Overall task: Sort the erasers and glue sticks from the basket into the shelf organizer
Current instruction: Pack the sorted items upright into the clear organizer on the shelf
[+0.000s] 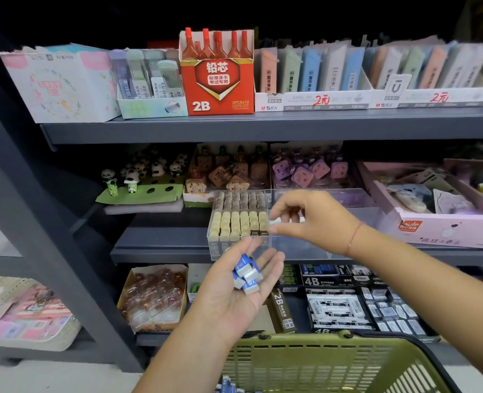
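At the middle shelf, head view: the right hand (311, 219) is hovering over the clear organizer (297, 251), thumb and fingertips pinching a small white eraser (277, 221), the remaining fingers curling loosely above it. The eraser is sitting just beside the rows of beige and brown erasers (238, 219) that are filling the organizer's left compartment; whether it is touching them cannot be told. A thin red thread (353, 236) is circling the right wrist.

Below and nearer the camera, the left hand (234, 290) is lying palm up, fingers nearly straight and close together, lightly cupped, carrying a small heap of blue-and-white erasers (247, 275) on the base of the fingers.

Along the bottom edge the green basket (319, 361) is showing its slatted wall; a few more blue packets (229, 387) are peeping in at its left, too blurred to identify.

Around them, a red 2B lead box (219, 80) is standing on the top shelf, panda figures (132, 177) are crowding the middle shelf's left end, and black 4B boxes (336, 304) are lying on the lower shelf.
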Tool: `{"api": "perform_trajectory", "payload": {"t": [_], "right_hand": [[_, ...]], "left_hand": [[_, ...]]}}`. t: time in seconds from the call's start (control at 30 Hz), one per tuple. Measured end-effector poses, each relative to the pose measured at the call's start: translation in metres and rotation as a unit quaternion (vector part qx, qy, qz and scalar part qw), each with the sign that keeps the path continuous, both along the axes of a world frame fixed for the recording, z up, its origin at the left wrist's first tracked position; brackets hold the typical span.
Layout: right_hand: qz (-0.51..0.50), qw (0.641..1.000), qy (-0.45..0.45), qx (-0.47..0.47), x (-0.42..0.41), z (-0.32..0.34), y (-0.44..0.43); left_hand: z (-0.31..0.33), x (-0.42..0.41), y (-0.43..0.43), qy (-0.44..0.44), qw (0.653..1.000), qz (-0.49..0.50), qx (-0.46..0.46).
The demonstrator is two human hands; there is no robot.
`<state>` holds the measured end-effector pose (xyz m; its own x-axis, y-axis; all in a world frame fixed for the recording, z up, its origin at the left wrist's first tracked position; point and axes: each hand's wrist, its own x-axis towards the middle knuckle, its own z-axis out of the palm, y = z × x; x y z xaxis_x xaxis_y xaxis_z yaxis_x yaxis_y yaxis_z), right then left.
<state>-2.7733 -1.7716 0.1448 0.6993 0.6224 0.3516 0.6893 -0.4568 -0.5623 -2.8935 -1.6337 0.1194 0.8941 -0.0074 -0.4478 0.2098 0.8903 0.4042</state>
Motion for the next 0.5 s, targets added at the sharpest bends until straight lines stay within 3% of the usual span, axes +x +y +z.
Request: {"api": "perform_trajectory", "payload": {"t": [0.13,0.37,0.5], "right_hand": [[0.084,0.994,0.06,-0.021,-0.03,-0.005,0.001],[0.009,0.997,0.073,0.003,-0.038,-0.015,0.001],[0.0,0.99,0.141,0.015,-0.038,-0.016,0.001]], "left_hand": [[0.002,-0.001,-0.001,-0.031,0.999,-0.026,0.014],[0.007,-0.005,-0.001,-0.072,0.995,-0.059,0.033],[0.012,-0.008,-0.003,-0.091,0.994,-0.058,0.035]]}}
